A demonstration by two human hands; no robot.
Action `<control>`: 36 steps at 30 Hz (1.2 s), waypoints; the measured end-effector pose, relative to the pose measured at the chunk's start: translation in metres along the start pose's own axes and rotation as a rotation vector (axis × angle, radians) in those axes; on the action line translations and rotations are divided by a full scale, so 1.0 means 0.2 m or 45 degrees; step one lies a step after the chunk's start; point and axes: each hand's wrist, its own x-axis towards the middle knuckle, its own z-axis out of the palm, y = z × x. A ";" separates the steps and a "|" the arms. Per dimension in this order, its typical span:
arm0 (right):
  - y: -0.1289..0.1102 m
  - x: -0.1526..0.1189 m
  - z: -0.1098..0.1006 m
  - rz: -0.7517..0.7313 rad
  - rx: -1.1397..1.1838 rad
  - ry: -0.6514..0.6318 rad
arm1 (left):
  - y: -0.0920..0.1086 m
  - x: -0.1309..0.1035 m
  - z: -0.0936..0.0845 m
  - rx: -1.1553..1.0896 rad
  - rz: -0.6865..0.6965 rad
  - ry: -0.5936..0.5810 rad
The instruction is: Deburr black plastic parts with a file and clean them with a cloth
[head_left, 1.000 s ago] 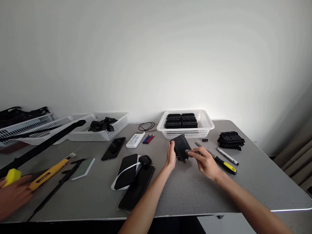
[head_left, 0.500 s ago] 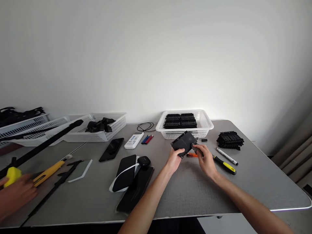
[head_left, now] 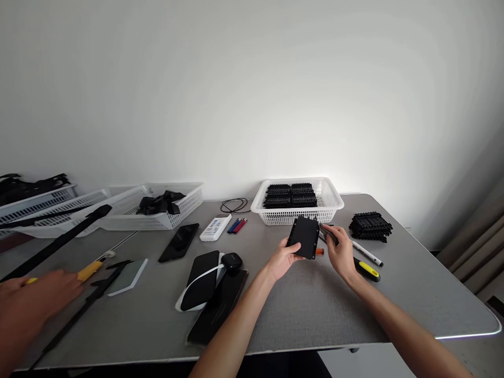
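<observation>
Currently the left hand [head_left: 282, 258] grips the near-left edge of a flat black panel [head_left: 303, 243], held tilted just above the grey table [head_left: 315, 310]. Right hand [head_left: 339, 253] is closed on the panel's right edge, with a thin dark tool pinched in its fingers. Panel sits just in front of the white basket [head_left: 333, 202] of black parts. Orange piece [head_left: 319, 252] shows under the panel. Yellow-handled screwdriver [head_left: 366, 269] lies right of the hands. Another person's hand [head_left: 27, 304] is blurred, far left.
</observation>
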 end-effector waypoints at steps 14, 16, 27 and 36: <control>-0.01 0.02 -0.01 -0.065 -0.130 0.008 | -0.03 0.02 0.00 0.159 0.041 -0.077; -0.01 0.02 -0.01 -0.015 -0.096 0.001 | -0.02 0.01 0.00 0.141 0.047 -0.093; 0.00 0.04 -0.04 0.045 -0.058 0.010 | -0.01 -0.01 0.04 0.168 0.061 -0.086; -0.02 0.04 -0.03 -0.075 -0.129 -0.068 | -0.04 -0.01 0.08 0.201 0.151 0.006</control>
